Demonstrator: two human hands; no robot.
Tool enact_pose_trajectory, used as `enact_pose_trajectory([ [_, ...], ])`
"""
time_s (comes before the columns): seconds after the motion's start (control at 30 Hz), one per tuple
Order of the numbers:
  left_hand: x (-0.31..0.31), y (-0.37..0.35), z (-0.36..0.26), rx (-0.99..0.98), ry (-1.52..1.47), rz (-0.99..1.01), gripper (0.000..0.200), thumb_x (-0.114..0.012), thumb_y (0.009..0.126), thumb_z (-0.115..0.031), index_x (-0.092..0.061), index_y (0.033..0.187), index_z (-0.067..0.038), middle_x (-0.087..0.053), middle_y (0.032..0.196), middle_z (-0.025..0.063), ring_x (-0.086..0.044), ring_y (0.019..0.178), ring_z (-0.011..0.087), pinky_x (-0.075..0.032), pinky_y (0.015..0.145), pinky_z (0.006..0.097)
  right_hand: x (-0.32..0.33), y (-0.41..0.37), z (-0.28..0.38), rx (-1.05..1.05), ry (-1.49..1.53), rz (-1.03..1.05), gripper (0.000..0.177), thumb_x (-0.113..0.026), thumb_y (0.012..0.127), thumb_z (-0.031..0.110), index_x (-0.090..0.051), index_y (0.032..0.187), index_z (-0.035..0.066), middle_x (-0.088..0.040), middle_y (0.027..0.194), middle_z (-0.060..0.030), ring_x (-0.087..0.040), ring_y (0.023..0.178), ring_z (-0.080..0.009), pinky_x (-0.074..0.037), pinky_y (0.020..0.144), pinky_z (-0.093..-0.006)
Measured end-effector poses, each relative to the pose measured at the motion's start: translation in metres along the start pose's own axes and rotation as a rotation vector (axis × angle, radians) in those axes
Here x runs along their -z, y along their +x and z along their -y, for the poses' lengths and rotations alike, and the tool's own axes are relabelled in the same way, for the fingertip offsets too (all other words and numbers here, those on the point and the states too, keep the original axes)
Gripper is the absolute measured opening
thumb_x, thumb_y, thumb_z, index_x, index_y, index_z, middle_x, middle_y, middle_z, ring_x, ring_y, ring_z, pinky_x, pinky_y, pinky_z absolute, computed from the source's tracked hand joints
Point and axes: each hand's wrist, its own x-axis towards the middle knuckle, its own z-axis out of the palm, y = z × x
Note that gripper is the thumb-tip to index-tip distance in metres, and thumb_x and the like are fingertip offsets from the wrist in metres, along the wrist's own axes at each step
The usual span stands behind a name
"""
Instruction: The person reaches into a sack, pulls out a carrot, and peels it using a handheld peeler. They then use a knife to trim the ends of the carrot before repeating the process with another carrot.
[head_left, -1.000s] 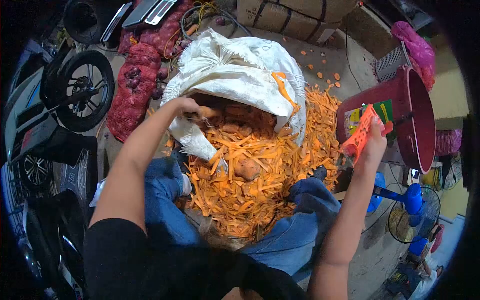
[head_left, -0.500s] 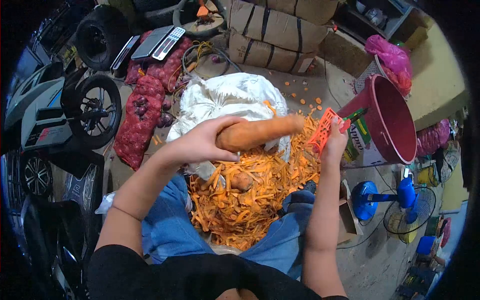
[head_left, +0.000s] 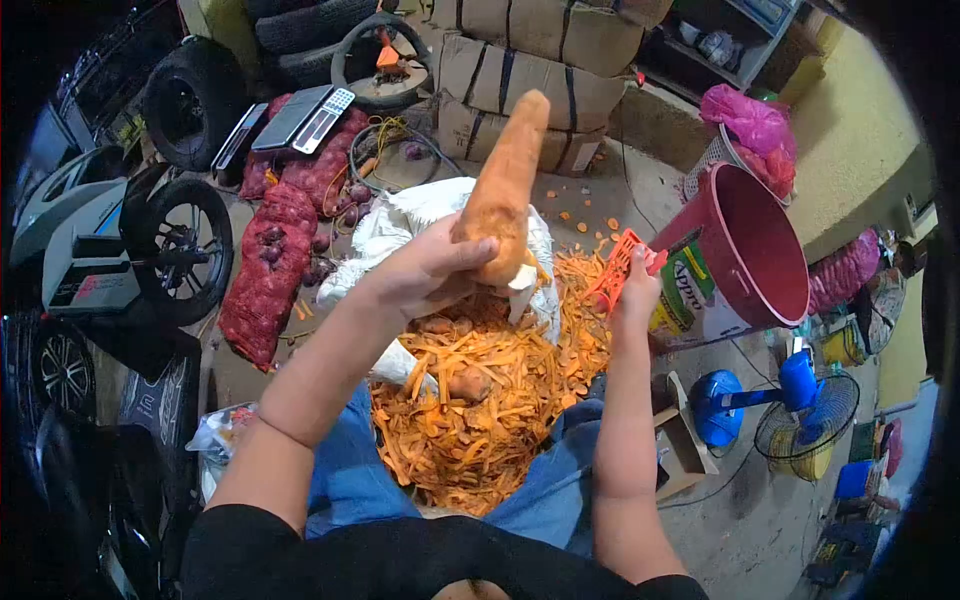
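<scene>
In my left hand (head_left: 440, 255) is a large carrot (head_left: 505, 180), its thick end in the palm and its narrower tip pointing up and away. My right hand (head_left: 637, 300) is closed on an orange-red plastic peeler (head_left: 612, 268) with a body full of holes, held apart from the carrot. Under both hands lies a heap of carrot peels (head_left: 480, 430) between my knees. Part of another carrot (head_left: 470, 383) shows among the peels. A white woven sack (head_left: 385, 235) lies behind the heap, partly hidden by my left forearm.
A red bucket (head_left: 735, 285) stands tilted at the right, near a blue fan (head_left: 800, 400). Red net sacks of onions (head_left: 265, 275) lie at the left, with a scale (head_left: 300, 120) on one. Taped cardboard boxes (head_left: 535, 95) and tires (head_left: 195, 100) stand behind.
My left hand has turned the carrot from lying sideways to pointing up and away. The peeler stays in my right hand. The view has shifted slightly.
</scene>
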Motion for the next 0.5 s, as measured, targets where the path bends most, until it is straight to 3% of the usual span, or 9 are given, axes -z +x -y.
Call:
enact_pose_trajectory([
  [0.03, 0.011, 0.001, 0.008, -0.027, 0.078, -0.062, 0.07, -0.062, 0.066, -0.037, -0.028, 0.113, 0.002, -0.046, 0.099, 0.0111, -0.051, 0.085, 0.0165, -0.047, 0.069, 0.0283, -0.007, -0.007, 0.007, -0.089, 0.05, -0.023, 0.021, -0.049, 0.079, 0.021, -0.05, 0.081, 0.001, -0.048, 0.067, 0.0006, -0.044, 0.062, -0.0069, -0.037, 0.058, -0.023],
  [0.07, 0.025, 0.002, 0.022, -0.04, 0.058, -0.048, 0.058, -0.05, 0.075, -0.039, -0.032, 0.111, 0.002, -0.049, 0.097, 0.0129, -0.053, 0.082, 0.018, -0.048, 0.067, 0.0281, -0.014, -0.014, 0.008, -0.179, 0.1, -0.048, 0.024, -0.05, 0.078, 0.024, -0.051, 0.078, 0.0, -0.049, 0.067, 0.0002, -0.043, 0.06, -0.0075, -0.036, 0.053, -0.0225],
  [0.1, 0.034, 0.001, 0.039, -0.038, 0.055, -0.043, 0.058, -0.05, 0.075, -0.039, -0.032, 0.111, 0.002, -0.049, 0.097, 0.0129, -0.053, 0.082, 0.018, -0.048, 0.067, 0.0281, -0.021, -0.018, 0.004, -0.177, 0.098, -0.052, 0.024, -0.05, 0.078, 0.024, -0.051, 0.078, 0.0, -0.049, 0.067, 0.0002, -0.043, 0.06, -0.0075, -0.036, 0.053, -0.0225],
  [0.17, 0.041, -0.005, 0.071, 0.209, -0.478, -0.14, 0.05, -0.033, 0.082, -0.04, -0.034, 0.11, 0.001, -0.051, 0.093, 0.0152, -0.054, 0.079, 0.0204, -0.047, 0.067, 0.0321, -0.03, -0.022, -0.012, -0.086, 0.092, 0.027, 0.023, -0.05, 0.078, 0.024, -0.051, 0.077, 0.001, -0.048, 0.065, 0.0012, -0.042, 0.057, -0.0069, -0.035, 0.052, -0.0217],
  [0.2, 0.044, -0.002, 0.09, 0.284, -0.567, -0.225, 0.049, -0.022, 0.085, -0.039, -0.036, 0.11, 0.001, -0.053, 0.09, 0.0165, -0.055, 0.078, 0.0233, -0.047, 0.067, 0.037, -0.03, -0.019, -0.025, -0.066, -0.016, 0.008, 0.022, -0.05, 0.079, 0.023, -0.051, 0.074, 0.001, -0.047, 0.063, 0.0021, -0.04, 0.054, -0.006, -0.034, 0.05, -0.0218],
  [0.23, 0.05, 0.002, 0.105, 0.332, -0.621, -0.295, 0.045, -0.024, 0.084, -0.036, -0.04, 0.105, 0.001, -0.052, 0.089, 0.016, -0.054, 0.076, 0.024, -0.046, 0.064, 0.0397, -0.032, -0.022, -0.027, -0.079, -0.029, -0.002, 0.022, -0.05, 0.079, 0.023, -0.051, 0.074, 0.001, -0.047, 0.063, 0.0021, -0.04, 0.054, -0.006, -0.034, 0.05, -0.0218],
  [0.3, 0.065, 0.011, 0.133, 0.333, -0.715, -0.253, 0.039, -0.027, 0.083, -0.031, -0.042, 0.101, 0.001, -0.053, 0.086, 0.0148, -0.055, 0.074, 0.0238, -0.046, 0.061, 0.0385, -0.042, -0.032, -0.021, -0.076, -0.079, 0.033, 0.023, -0.049, 0.079, 0.023, -0.052, 0.07, 0.001, -0.046, 0.061, 0.003, -0.038, 0.054, -0.005, -0.033, 0.048, -0.022],
  [0.5, 0.057, 0.023, 0.135, 0.396, -0.554, -0.339, 0.032, -0.03, 0.081, -0.028, -0.048, 0.094, -0.005, -0.055, 0.084, 0.0088, -0.055, 0.072, 0.0178, -0.046, 0.065, 0.0316, -0.059, -0.047, -0.036, -0.182, -0.354, 0.015, 0.029, -0.049, 0.079, 0.025, -0.049, 0.064, 0.0, -0.047, 0.056, -0.0011, -0.039, 0.05, -0.0068, -0.033, 0.046, -0.0242],
])
